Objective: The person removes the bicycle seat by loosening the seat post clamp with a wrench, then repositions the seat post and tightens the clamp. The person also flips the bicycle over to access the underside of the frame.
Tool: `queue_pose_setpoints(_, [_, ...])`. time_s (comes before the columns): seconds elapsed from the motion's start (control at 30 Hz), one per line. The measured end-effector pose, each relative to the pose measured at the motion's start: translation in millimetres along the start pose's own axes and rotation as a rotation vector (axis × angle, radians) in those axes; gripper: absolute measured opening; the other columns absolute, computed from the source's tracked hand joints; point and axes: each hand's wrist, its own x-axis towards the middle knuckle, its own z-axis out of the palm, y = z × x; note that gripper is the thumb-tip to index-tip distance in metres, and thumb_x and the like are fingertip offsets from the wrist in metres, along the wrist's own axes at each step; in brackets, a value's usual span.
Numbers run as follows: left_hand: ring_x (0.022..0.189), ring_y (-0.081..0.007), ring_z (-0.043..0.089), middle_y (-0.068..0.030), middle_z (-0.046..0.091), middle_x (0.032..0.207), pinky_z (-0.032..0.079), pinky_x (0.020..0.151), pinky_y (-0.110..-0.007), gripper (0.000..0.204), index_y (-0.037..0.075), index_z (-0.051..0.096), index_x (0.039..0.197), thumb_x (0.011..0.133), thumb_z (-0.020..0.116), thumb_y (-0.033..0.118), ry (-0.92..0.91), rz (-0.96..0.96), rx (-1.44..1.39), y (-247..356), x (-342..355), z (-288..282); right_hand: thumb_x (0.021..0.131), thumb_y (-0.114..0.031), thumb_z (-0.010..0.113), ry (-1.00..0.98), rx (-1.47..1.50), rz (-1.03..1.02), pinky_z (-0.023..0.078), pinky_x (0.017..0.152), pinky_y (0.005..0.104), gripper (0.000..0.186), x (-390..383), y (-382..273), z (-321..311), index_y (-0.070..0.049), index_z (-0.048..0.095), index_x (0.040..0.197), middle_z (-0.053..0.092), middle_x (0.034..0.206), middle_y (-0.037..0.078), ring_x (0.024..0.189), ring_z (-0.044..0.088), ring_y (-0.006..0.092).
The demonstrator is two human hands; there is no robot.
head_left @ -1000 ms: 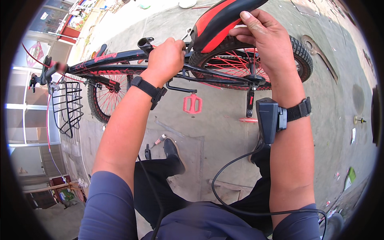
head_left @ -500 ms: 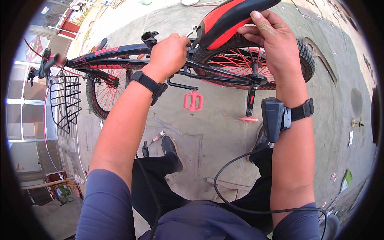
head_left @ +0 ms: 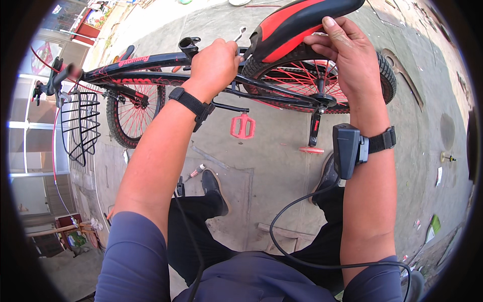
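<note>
A black and red bicycle point(head_left: 136, 79) stands crosswise before me, its front end to the left. My left hand point(head_left: 214, 63) is closed near the seat tube, and the silver end of a wrench point(head_left: 241, 33) sticks out beyond its fingers. Over the rear wheel point(head_left: 386, 80) lies a black and red mudguard point(head_left: 287, 30). My right hand point(head_left: 349, 58) pinches its near edge between thumb and fingers. The mudguard's front end sits close to the frame beside my left hand; that joint is partly hidden.
A pink pedal point(head_left: 242, 126) juts toward me below the frame. At the left hangs a black wire basket point(head_left: 80, 128) by the handlebar. A red-and-white tool point(head_left: 196, 172) lies beside my left shoe point(head_left: 215, 189). A black cable point(head_left: 282, 214) runs from my right wrist device.
The mudguard and my right hand have shifted slightly to the right. The wrench's visible end has swung a little up and left, and my left hand has moved slightly.
</note>
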Motion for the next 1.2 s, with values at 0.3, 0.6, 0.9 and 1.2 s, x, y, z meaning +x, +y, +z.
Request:
queue_pose_setpoints(0.3, [0.089, -0.0402, 0.068, -0.0169, 0.066, 0.097, 0.055, 0.076, -0.049, 0.021, 0.008, 0.071, 0.101, 0.090, 0.072, 0.027, 0.001, 0.006, 0.000, -2.6, -0.3, 2.5, 0.102, -0.022, 0.066, -0.009, -0.011, -0.013, 0.058, 0.078, 0.0235, 0.022, 0.8, 1.1, -2.1, -0.001, 0.068, 0.107, 0.073, 0.093, 0.008, 0.084, 0.074, 0.0151])
queue_pose_setpoints(0.6, [0.087, -0.0402, 0.068, -0.0163, 0.066, 0.097, 0.054, 0.075, -0.050, 0.019, 0.008, 0.070, 0.100, 0.092, 0.070, 0.026, 0.018, 0.036, 0.000, -2.3, -1.3, 2.5, 0.103, -0.022, 0.064, -0.020, -0.035, -0.003, 0.059, 0.079, 0.0235, 0.021, 0.9, 0.7, -3.3, -0.003, 0.068, 0.112, 0.073, 0.101, 0.007, 0.089, 0.074, 0.0155])
queue_pose_setpoints(0.9, [0.087, -0.0382, 0.069, -0.0156, 0.065, 0.095, 0.056, 0.074, -0.049, 0.019, 0.007, 0.069, 0.098, 0.093, 0.069, 0.026, 0.014, -0.036, 0.011, 4.8, -2.2, -1.1, 0.104, -0.022, 0.062, -0.061, -0.048, -0.021, 0.060, 0.080, 0.0239, 0.022, 1.6, 1.9, -3.1, -0.004, 0.067, 0.116, 0.073, 0.106, 0.006, 0.091, 0.074, 0.0162])
queue_pose_setpoints(1.2, [0.087, -0.0381, 0.069, -0.0168, 0.065, 0.097, 0.057, 0.074, -0.048, 0.020, 0.008, 0.070, 0.105, 0.093, 0.068, 0.024, -0.024, 0.013, 0.029, -0.7, -1.9, -0.6, 0.104, -0.021, 0.063, -0.052, -0.037, 0.002, 0.060, 0.079, 0.0235, 0.022, 2.0, 3.4, -6.4, -0.003, 0.067, 0.116, 0.073, 0.107, 0.007, 0.092, 0.075, 0.0169])
